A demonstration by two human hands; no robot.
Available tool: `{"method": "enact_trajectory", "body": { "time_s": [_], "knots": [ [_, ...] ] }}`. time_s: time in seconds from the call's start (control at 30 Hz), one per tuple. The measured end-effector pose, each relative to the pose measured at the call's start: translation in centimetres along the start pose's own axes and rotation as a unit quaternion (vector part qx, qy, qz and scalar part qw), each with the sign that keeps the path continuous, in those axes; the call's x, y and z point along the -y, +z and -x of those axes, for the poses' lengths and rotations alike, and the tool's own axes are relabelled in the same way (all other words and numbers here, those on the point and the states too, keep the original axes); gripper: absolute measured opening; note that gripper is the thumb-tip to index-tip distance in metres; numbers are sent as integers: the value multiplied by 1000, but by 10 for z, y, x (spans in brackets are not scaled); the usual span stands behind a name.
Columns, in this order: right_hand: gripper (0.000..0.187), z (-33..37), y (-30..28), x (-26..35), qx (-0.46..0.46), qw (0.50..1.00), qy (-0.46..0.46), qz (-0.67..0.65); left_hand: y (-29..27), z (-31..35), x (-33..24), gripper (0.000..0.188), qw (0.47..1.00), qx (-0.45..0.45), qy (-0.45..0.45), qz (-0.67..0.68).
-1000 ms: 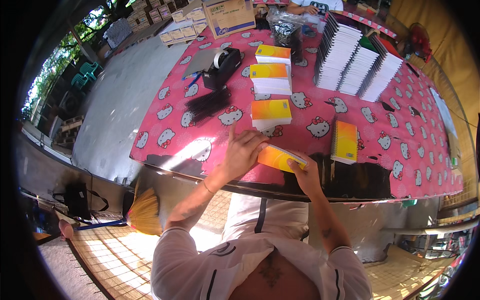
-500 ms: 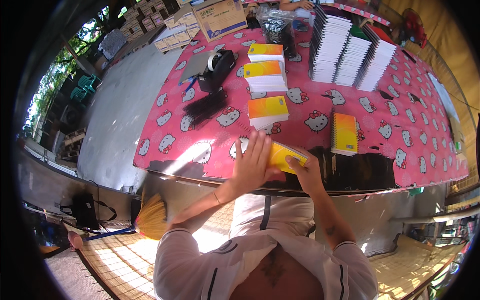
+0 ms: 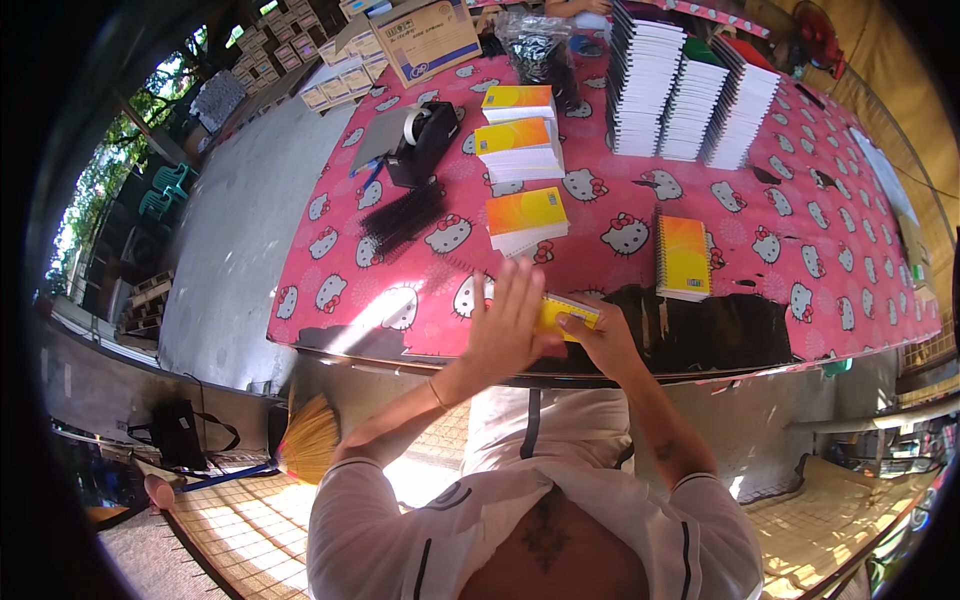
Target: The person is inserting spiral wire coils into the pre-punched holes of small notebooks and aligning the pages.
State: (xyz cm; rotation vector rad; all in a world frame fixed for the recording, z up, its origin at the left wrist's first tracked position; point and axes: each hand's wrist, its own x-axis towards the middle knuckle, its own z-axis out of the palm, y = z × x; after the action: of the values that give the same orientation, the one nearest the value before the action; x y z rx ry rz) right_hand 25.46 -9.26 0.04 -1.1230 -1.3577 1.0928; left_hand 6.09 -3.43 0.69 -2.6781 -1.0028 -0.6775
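Observation:
At the table's near edge I hold a small yellow notebook (image 3: 556, 314) with a row of binding holes or coil along its upper edge. My right hand (image 3: 606, 338) grips its right end, thumb on the cover. My left hand (image 3: 510, 318) lies flat against its left end, fingers stretched out, hiding much of it. A thin spiral wire (image 3: 458, 263) seems to stick out left of my fingers, blurred. To the right lies a spiral-bound yellow-orange notebook (image 3: 684, 260). Beyond my hands is a small stack of loose covers and pages (image 3: 527, 212).
Black plastic coils (image 3: 404, 215) lie left, beside a tape dispenser (image 3: 428, 145). More unbound stacks (image 3: 518, 140) stand farther back, near a clear bag of coils (image 3: 540, 60). Tall piles of spiral notebooks (image 3: 640, 95) rise at the back right. A cardboard box (image 3: 425, 42) sits at the far left corner.
The notebook has tipped, and less of its cover shows. My right hand has shifted slightly left with it; my left hand stays flat against its end. The whole view has moved a little.

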Motion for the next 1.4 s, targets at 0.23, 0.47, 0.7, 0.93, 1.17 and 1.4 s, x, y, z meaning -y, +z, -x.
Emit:
{"method": "enact_trajectory", "body": {
  "time_s": [0.23, 0.47, 0.7, 0.93, 1.17, 1.4],
  "knots": [
    [33, -2, -3, -34, 11, 999, 12, 44, 5, -9, -13, 85, 997, 25, -3, -73],
    [35, -2, -3, -24, 34, 994, 9, 99, 8, -14, -19, 88, 995, -11, -1, -100],
    [31, 1, 3, -35, 25, 994, -37, 100, 15, 2, -29, 89, 997, 53, 37, 34],
    [30, -3, 3, -35, 22, 995, -28, 88, 26, 25, -33, 89, 996, 40, 53, 61],
    [32, -2, 2, -22, 28, 996, 18, 85, -2, 4, -29, 52, 990, -19, 17, 142],
    [25, 8, -38, 12, 9, 979, -136, 148, -1, -9, -16, 19, 978, -59, 14, 201]
  ]
}}
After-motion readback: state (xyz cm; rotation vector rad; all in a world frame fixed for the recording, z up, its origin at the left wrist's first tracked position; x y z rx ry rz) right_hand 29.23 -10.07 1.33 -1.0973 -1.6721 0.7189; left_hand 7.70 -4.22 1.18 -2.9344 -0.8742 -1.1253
